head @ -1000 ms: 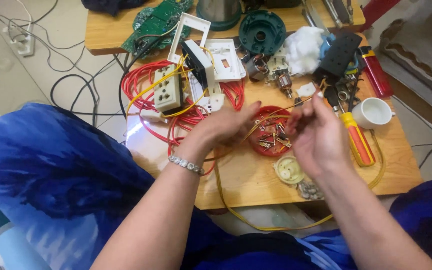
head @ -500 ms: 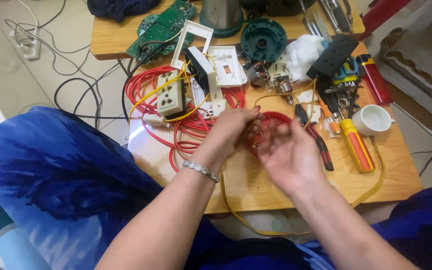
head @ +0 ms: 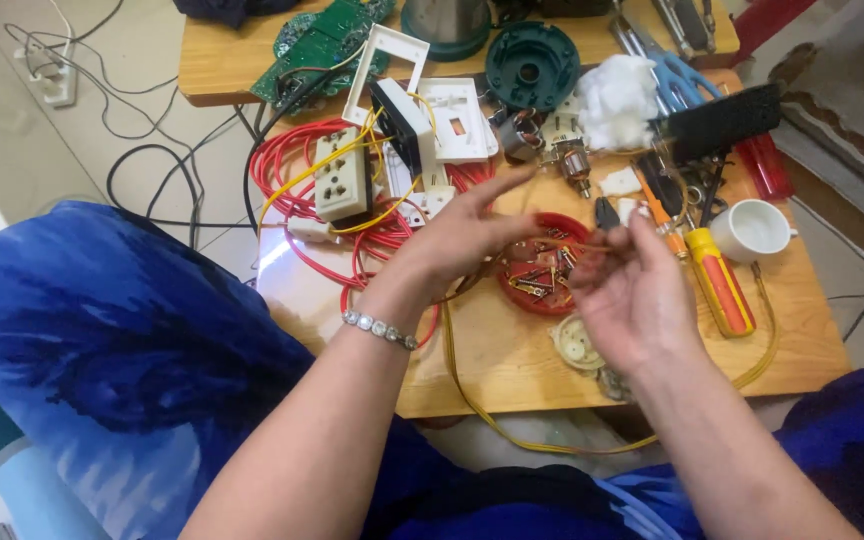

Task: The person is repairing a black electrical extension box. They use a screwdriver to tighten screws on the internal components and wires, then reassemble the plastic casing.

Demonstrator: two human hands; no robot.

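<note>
My left hand [head: 457, 240] hovers over the low wooden table [head: 512, 375] with its fingers stretched out and apart, just left of a red round dish [head: 537, 285] holding small screws and metal bits. My right hand [head: 632, 295] is to the right of the dish. Its thumb and fingertips are pinched on what looks like a thin brown wire [head: 587, 246] that runs toward the dish. A bracelet sits on my left wrist. A white gear [head: 574, 348] lies just below my right hand.
A red wire coil [head: 297, 205], a beige socket strip [head: 342, 175], white switch frames and a green circuit board [head: 322, 45] lie at the left. A teal round part [head: 532, 65], white wadding, a small motor, a yellow-and-orange screwdriver [head: 717, 290] and a white cup [head: 757, 230] lie at the right.
My hands have drawn apart over the red dish. The left hand's fingers have straightened and the right hand has lifted to the right with its fingertips pinched.
</note>
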